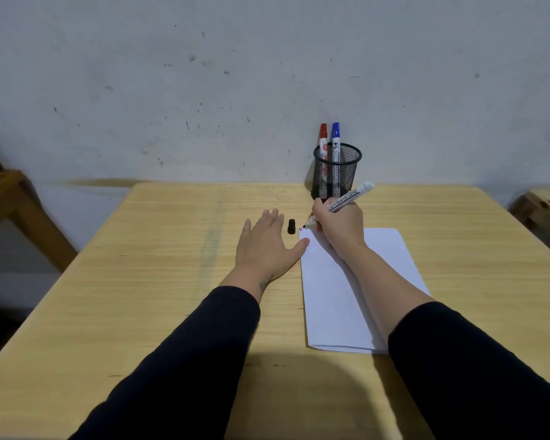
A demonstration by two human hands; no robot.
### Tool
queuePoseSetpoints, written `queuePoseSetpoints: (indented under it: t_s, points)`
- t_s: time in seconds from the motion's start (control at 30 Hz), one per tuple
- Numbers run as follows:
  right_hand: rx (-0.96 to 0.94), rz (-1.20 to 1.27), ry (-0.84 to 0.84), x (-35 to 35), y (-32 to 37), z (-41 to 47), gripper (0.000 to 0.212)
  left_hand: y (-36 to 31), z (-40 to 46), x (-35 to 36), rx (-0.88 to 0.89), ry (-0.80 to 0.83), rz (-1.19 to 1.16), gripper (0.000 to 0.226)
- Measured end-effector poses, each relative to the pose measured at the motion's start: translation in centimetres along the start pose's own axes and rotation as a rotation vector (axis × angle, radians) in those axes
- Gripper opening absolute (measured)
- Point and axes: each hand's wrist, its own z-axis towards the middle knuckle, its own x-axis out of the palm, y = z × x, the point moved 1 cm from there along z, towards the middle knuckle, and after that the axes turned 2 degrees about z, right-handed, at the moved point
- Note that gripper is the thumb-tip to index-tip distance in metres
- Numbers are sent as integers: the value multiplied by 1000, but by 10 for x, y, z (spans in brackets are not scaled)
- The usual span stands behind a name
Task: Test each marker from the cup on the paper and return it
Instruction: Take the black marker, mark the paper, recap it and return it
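Black marker (pixel 340 204), uncapped, sits in the right hand (pixel 338 222) in a writing grip; tip down at the far-left corner of the paper (pixel 346 296), barrel slanting up toward 2 o'clock. Whether the tip actually touches the sheet: can't tell. Small red and blue dashes show at that corner, just beside the tip.

Handling, judged: light, rigid plastic barrel, smooth and a bit slick, so best pinched low near the tip end w/ thumb + 2 fingers, as now. Wet tip could smear skin or wood. Paper is thin, floppy, prob slides easily.

Its cap (pixel 291 226) stands on the surface (pixel 172 249) just at 9 o'clock of the tip, apart from both hands. Small, light, likely to roll if knocked over.

Left hand (pixel 265 246) lies flat, fingers spread, holding nothing; thumb touches the paper's left edge, prob steadying it.

Mesh cup (pixel 336 173) at 12 o'clock, just behind the right hand, against the wall. Red marker (pixel 323 138) + blue marker (pixel 335 136) stand in it, capped.
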Motion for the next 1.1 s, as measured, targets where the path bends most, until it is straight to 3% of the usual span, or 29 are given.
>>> queuePoseSetpoints:
  t_s: [0.43,0.53,0.63,0.7,0.8,0.93,1.0,1.1]
  points:
    - [12,-89,19,-1,2,0,25,-1,0,-2,-8,11,4,80]
    - [117,130,-39,-6,7,-1,25,-1,0,-1,-10,7,-8,80]
    - [197,361,23,-15,18,2,18,0,1,-3,-6,-5,-133,79]
    - [205,368,107,-23,25,8,14,2,3,-10,28,-74,-233,69]
    - [228,381,158,-34,28,14,9,2,6,-26,154,-220,-71,46]
    - [251,480,161,-47,26,11,19,-3,11,-37,213,-96,80,30]
    - [240,543,174,-52,28,5,14,-5,11,-37,147,-96,-53,22]
    - [224,606,188,-55,39,-3,7,-10,12,-45,-30,-208,-591,9]
